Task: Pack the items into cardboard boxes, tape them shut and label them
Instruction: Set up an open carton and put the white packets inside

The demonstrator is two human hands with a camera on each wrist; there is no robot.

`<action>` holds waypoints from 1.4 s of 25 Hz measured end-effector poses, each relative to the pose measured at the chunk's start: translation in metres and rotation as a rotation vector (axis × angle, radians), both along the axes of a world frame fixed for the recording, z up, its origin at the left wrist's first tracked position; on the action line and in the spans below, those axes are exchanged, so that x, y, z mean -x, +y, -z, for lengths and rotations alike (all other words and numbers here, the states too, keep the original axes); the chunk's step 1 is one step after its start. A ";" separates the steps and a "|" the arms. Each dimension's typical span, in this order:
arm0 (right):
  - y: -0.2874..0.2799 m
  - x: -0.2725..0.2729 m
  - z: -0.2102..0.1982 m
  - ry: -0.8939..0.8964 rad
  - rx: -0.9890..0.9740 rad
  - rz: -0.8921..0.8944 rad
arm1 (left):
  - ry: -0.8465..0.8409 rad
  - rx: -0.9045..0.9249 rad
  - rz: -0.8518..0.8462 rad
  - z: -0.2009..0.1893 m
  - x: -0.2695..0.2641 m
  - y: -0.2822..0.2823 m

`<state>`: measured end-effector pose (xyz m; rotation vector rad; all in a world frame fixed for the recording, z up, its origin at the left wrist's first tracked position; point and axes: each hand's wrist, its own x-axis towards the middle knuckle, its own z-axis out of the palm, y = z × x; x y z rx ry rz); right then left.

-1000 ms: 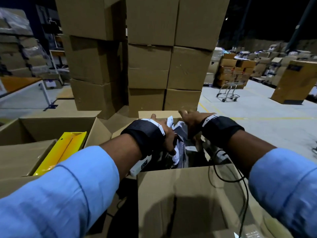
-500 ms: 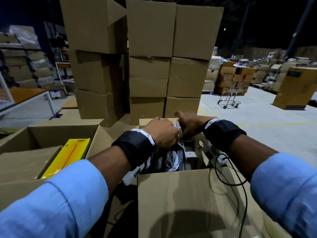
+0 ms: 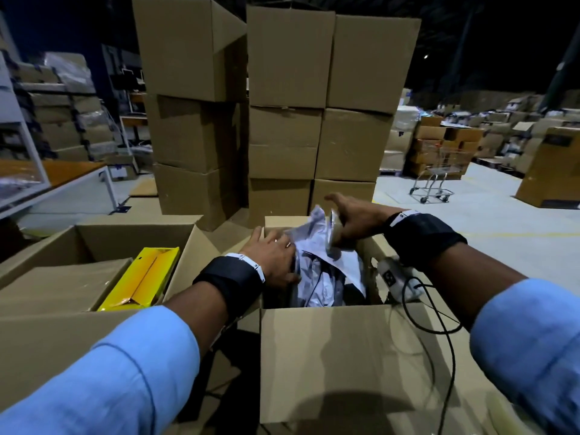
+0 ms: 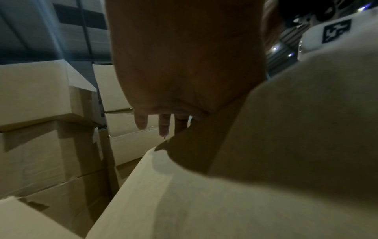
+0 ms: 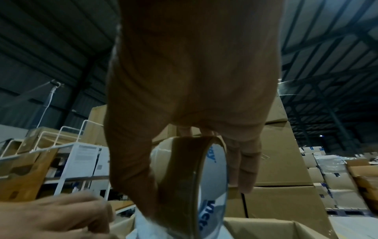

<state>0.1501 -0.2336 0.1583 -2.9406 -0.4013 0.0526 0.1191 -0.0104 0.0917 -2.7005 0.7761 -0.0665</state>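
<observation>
An open cardboard box (image 3: 329, 356) stands right in front of me, filled with crumpled white and grey poly-bagged items (image 3: 326, 271). My left hand (image 3: 273, 255) lies on the bags at the box's left side, fingers fairly straight; the left wrist view shows the fingers (image 4: 163, 126) pointing down past a box flap (image 4: 204, 202). My right hand (image 3: 354, 218) hovers over the far right of the box and grips a roll of brown tape (image 3: 333, 237). In the right wrist view the tape roll (image 5: 180, 169) stands on edge between thumb and fingers of the right hand (image 5: 194, 194).
A second open box on the left holds a yellow carton (image 3: 141, 277). Tall stacks of sealed boxes (image 3: 282, 120) rise just behind. A black cable (image 3: 439, 324) trails over the right flap. A table (image 3: 62, 183) is far left, a shopping cart (image 3: 433, 183) on the floor to the right.
My right hand has come up out of the box holding the tape roll. My left hand has dropped from beside it onto the bags and spread its fingers.
</observation>
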 end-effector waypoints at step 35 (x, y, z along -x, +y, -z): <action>0.034 0.001 0.033 0.188 0.203 -0.015 | -0.317 0.326 0.023 -0.007 0.022 -0.004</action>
